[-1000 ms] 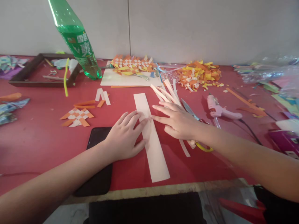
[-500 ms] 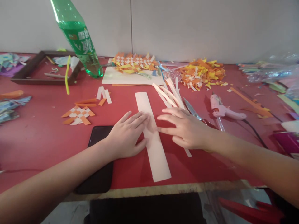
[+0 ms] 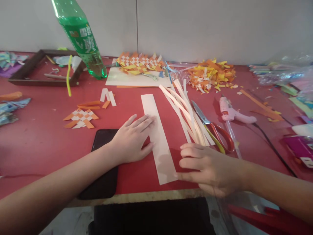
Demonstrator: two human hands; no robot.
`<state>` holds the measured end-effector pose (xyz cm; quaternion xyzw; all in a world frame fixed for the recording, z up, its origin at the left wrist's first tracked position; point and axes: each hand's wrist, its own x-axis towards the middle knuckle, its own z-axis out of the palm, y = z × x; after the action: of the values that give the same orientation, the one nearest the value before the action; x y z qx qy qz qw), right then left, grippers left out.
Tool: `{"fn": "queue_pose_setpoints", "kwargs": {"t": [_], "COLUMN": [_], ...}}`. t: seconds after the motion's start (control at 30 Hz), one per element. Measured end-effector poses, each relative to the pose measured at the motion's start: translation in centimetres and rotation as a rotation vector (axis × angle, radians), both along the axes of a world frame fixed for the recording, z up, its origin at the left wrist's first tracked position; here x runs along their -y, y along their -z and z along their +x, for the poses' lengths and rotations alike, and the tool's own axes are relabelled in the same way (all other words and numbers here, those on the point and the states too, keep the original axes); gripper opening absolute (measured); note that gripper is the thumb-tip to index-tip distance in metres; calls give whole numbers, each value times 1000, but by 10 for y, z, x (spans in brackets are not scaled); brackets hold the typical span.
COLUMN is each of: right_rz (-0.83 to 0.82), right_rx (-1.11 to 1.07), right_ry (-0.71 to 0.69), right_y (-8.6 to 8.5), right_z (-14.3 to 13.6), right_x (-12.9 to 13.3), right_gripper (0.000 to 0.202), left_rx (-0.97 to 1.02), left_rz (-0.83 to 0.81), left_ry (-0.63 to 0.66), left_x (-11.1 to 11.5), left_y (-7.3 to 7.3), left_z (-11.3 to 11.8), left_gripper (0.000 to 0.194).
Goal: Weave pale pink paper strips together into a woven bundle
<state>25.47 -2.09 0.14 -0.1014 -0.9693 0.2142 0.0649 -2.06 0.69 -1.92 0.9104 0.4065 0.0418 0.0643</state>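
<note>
Unclenched and flat, the left hand [image 3: 133, 140] rests on a wide paper strip [image 3: 160, 143].
It lies on the red table [image 3: 137, 178], the right hand [image 3: 211, 169], fingers loosely apart, at its near end; scissors [image 3: 207, 122] lie beyond.

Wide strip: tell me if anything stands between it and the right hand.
Nothing visible does. The right hand has a fingertip at the lower right edge of the wide strip; the narrow strips lie beyond.
</note>
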Motion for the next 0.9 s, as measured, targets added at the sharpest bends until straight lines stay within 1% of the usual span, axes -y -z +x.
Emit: {"fn": "queue_pose_setpoints", "kwargs": {"t": [0.07, 0.13, 0.23, 0.37, 0.57, 0.73, 0.9], "right_rz": [-41, -41, 58, 219, 423, 466, 444], "right_rx": [-30, -54, -50, -9, 32, 55, 86], "right_ry": [-24, -22, 48, 160, 261, 344, 457], "right_y": [0, 2, 5, 8, 8, 12, 17], "right_z": [0, -1, -3, -13, -34, -46, -55], "right_x": [3, 1, -11, -36, -79, -116, -152], "right_gripper": [41, 40, 42, 41, 36, 38, 38], "left_rx": [3, 5, 12, 31, 48, 29, 33], "left_rz": [0, 0, 2, 2, 0, -5, -8], "left_ry": [2, 3, 4, 4, 13, 10, 8], "left_x": [0, 0, 0, 0, 0, 0, 0], "left_y": [1, 1, 1, 1, 2, 2, 2], "left_z": [0, 0, 0, -1, -1, -1, -1], "left_gripper": [62, 62, 62, 62, 62, 62, 62]}}
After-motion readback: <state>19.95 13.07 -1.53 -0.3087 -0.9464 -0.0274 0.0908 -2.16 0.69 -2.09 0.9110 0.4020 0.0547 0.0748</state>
